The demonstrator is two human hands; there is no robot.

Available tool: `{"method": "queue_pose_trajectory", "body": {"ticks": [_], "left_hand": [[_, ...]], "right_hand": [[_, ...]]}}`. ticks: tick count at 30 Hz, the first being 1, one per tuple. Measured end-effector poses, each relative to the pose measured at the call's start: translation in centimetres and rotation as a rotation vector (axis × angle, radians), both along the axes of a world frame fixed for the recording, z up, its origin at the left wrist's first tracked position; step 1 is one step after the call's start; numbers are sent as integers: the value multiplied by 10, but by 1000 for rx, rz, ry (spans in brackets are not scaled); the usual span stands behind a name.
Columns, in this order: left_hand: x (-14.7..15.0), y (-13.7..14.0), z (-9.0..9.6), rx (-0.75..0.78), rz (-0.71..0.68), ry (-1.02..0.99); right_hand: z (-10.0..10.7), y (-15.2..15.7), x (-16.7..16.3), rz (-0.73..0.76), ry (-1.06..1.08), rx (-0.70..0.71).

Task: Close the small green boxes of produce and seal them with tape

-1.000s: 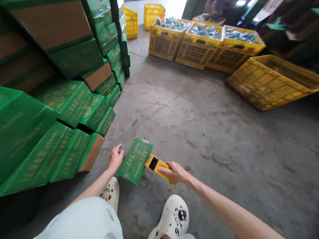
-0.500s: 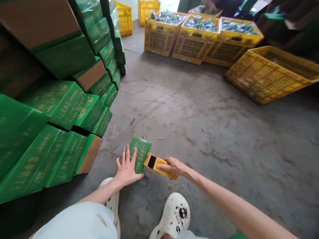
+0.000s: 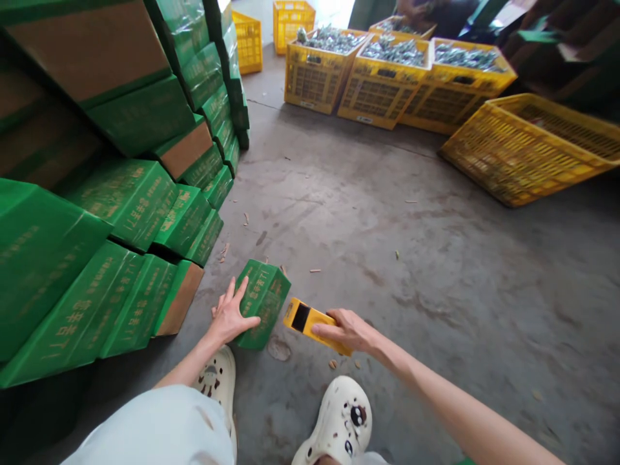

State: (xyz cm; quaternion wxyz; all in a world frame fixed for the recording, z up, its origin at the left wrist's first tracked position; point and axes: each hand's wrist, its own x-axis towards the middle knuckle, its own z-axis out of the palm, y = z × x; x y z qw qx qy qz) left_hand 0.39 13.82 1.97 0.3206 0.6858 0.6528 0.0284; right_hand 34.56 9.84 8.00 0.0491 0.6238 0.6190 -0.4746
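Stretching past box (image 3: 265, 305) edge, open floor (image 3: 349, 226)

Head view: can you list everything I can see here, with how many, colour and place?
Floor: one, grey, centre
Stacked boxes: many, overlapping, green and brown, left
Small box: one, green, low centre
Tool: one, yellow and black, right of the small box
Crates: seven, yellow, top and right
Crate contents: uncountable, silvery green, top
Scraps: several, mostly tan, on the floor
Other person: one, mostly cut off, top
Shoes: two, white, bottom
Trousers: one pair, pale, bottom
Left hand: one, bare, spread on the small box
Right hand: one, bare, gripping the tool
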Motion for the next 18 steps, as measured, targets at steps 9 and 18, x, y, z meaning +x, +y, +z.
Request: {"method": "queue_pose_trajectory", "body": {"ticks": [9, 18], "left_hand": [[-46, 18, -25, 31, 69, -372], [-84, 38, -46, -51, 119, -615]], "right_hand": [[-19, -26, 24, -81, -42, -37], [-50, 19, -20, 7, -60, -56]]}}
